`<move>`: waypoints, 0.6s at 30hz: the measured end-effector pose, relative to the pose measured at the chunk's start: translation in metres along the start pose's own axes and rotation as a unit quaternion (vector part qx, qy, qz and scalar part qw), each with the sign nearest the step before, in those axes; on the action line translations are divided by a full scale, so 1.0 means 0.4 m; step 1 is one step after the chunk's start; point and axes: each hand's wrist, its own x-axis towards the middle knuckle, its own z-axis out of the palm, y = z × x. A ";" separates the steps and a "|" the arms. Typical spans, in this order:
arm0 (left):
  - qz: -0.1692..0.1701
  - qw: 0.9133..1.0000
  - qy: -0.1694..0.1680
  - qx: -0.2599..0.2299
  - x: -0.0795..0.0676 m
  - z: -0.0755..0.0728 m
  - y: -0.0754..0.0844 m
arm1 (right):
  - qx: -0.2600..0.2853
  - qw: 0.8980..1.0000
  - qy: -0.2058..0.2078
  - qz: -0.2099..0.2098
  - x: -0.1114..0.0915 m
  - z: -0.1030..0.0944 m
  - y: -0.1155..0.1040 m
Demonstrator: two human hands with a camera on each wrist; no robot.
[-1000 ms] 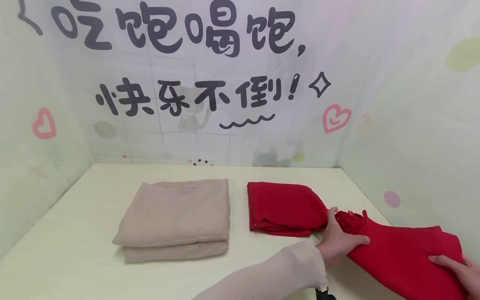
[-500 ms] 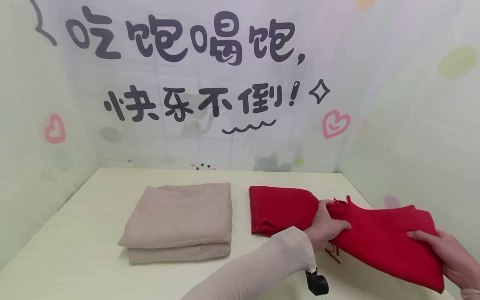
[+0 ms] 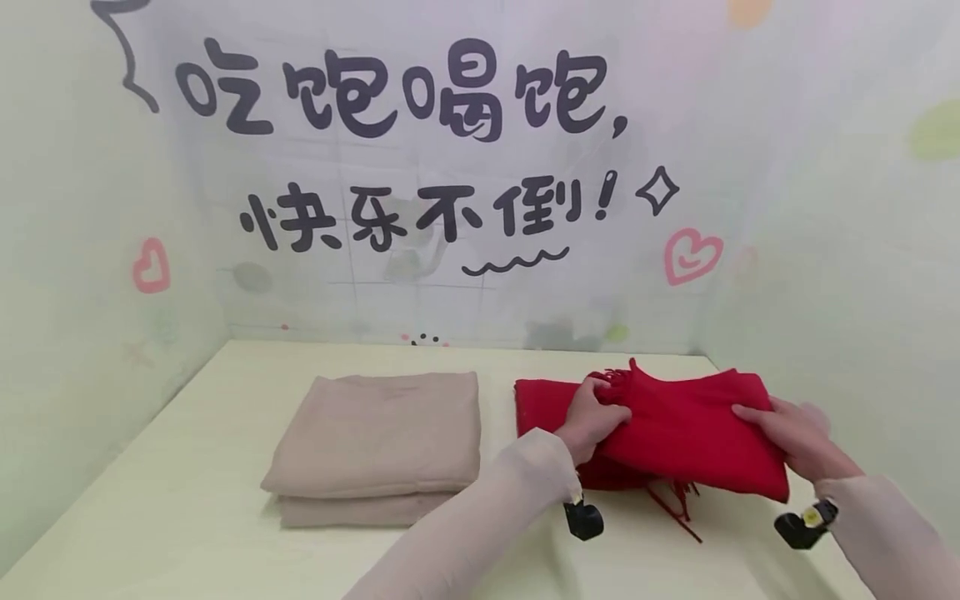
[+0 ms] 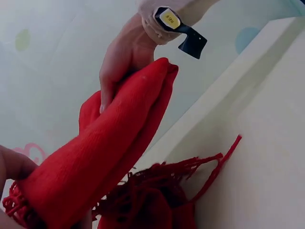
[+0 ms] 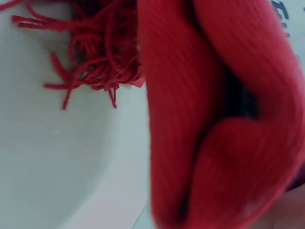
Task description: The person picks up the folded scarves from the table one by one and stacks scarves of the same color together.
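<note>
A red fringed scarf (image 3: 697, 433) is held up in both hands at the right of the table, its raised part folded in layers. My left hand (image 3: 592, 417) grips its left end beside the fringe, thumb on top. At the right end, my right hand (image 3: 798, 437) pinches the folds, thumb over the upper face. The raised part overlaps a flat red part (image 3: 536, 400) on the table, whose loose tassels (image 3: 678, 504) trail out toward the front. In the right wrist view, the scarf's rolled layers (image 5: 181, 119) fill much of the picture.
A folded beige cloth (image 3: 375, 433) lies left of the scarf on the pale table (image 3: 187, 500). Printed fabric walls stand behind and at both sides, the back wall (image 3: 420, 308) bearing dark lettering. Each sleeve has a black wrist mount (image 3: 583, 518).
Both hands have carried the raised part of the scarf leftward and farther back, from beside the flat red part to over it. The head view has shifted slightly. The beige cloth lies as before.
</note>
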 end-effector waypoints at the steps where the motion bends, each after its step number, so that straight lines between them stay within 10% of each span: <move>1: 0.003 1.000 0.003 0.000 0.007 -0.011 -0.001 | -0.005 1.000 -0.008 0.000 0.014 0.009 -0.010; 18: 0.051 0.997 -0.023 -0.051 0.055 -0.134 0.012 | -0.012 0.998 0.003 -0.061 0.108 0.072 -0.156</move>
